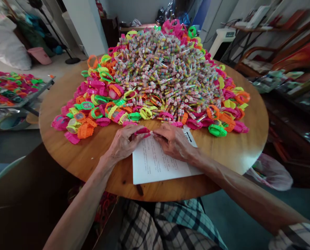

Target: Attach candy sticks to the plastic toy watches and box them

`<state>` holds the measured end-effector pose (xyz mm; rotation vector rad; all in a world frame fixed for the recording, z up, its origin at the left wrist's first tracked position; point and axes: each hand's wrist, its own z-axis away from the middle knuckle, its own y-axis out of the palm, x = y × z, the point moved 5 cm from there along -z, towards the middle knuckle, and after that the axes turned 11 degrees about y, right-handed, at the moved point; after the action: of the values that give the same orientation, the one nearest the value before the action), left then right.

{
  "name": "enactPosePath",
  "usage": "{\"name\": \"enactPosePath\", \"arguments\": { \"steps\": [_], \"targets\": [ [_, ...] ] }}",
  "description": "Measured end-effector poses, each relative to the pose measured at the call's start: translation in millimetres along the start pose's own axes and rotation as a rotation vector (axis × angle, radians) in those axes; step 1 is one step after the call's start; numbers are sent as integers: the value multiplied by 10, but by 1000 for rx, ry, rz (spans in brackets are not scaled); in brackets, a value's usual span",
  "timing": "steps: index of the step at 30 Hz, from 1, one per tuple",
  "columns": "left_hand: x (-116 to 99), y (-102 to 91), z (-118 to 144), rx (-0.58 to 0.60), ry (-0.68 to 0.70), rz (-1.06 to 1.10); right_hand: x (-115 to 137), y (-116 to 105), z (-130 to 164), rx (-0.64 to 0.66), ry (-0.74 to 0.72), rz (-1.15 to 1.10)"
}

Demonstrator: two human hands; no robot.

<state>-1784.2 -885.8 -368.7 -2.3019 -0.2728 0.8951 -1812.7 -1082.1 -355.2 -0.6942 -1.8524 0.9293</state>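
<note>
A: State the grip.
B: Left hand: closed on a pink toy watch at the upper edge of the printed sheets. Right hand: fingertips narrowed at the watch's right end; whether they hold anything cannot be determined.
A: Containers?
B: Clear-wrapped candy rolls are heaped on the round wooden table. Plastic bag, right: contents indistinct.
</note>
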Motion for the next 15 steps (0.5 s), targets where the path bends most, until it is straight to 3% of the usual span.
{"name": "enactPosePath", "arguments": {
  "steps": [7,15],
  "targets": [
    [-29,20,-8,-10,16,-15,57,49,65,-31,-76,-6],
    [-19,30,6,-7,19,-36,-10,73,7,-35,7,-150]
  ]
}}
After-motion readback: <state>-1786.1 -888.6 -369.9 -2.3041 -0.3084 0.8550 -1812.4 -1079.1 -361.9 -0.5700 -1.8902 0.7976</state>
